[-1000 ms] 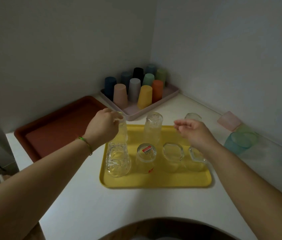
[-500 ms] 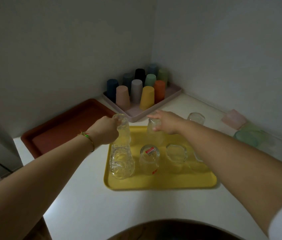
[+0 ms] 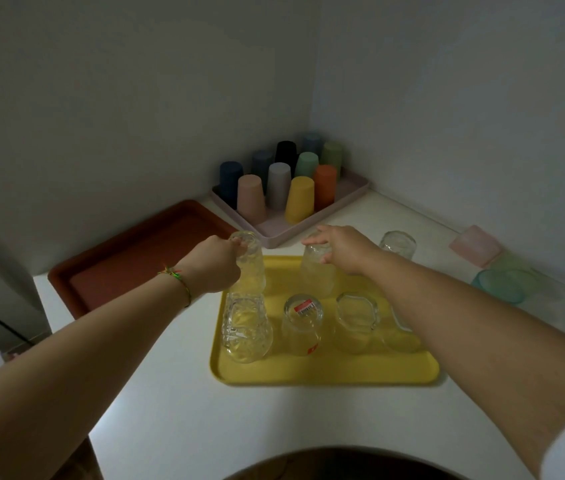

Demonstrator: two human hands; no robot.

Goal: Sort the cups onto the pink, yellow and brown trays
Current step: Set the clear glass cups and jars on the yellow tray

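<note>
— Four clear glasses in the front row of the yellow tray [image 3: 326, 375]?
— Yes. Cut glass [image 3: 244, 329] at left, stickered glass [image 3: 303, 325] base up, faceted glass [image 3: 355, 322], fourth glass [image 3: 402, 341] half hidden by the right forearm.
— Hands?
— Both behind that row. Left hand [image 3: 211, 268] curls its fingers round the rim of the left tall glass [image 3: 250, 271], which stands at the tray's back left. Right hand [image 3: 341, 249] lies over the right tall glass [image 3: 315, 277], fingers stretched, thumb on its side. Grip or mere touch, cannot tell.
— Beyond?
— Lone glass [image 3: 397, 245] on the bench [image 3: 170, 410], just off the tray's far right. Brown tray [image 3: 128, 265] at left. Tinted cups [image 3: 497, 285] lie by the right wall. Farthest, in the corner, pink tray [image 3: 309, 221] bears ten coloured cups [image 3: 299, 204], mouths down.
</note>
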